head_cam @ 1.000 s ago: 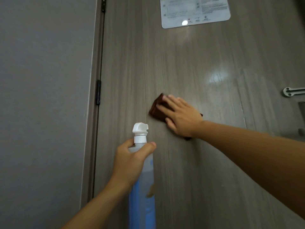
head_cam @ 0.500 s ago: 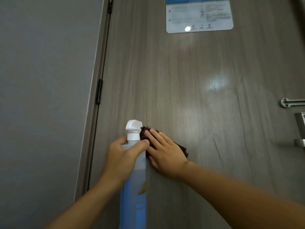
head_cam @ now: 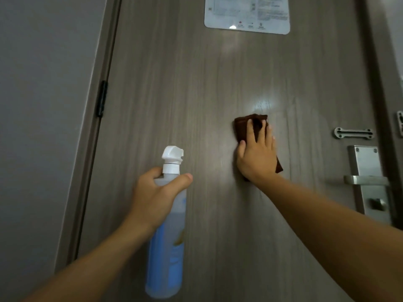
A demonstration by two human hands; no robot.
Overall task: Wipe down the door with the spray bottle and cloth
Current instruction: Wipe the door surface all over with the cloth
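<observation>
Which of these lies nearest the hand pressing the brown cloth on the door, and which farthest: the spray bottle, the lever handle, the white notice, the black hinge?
From the right hand, in the head view:
1. Spray bottle, just to its left, held by the left hand.
2. Lever handle, to its right; close to the bottle's gap, roughly a tie.
3. White notice, high above.
4. Black hinge, far left at the door's edge.

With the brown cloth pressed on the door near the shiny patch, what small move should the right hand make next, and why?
Probably slide the cloth rightward toward the lock plate. The right hand presses it flat on the door, and the strip before the plate seems not yet covered. The left hand only holds the spray bottle.
</observation>
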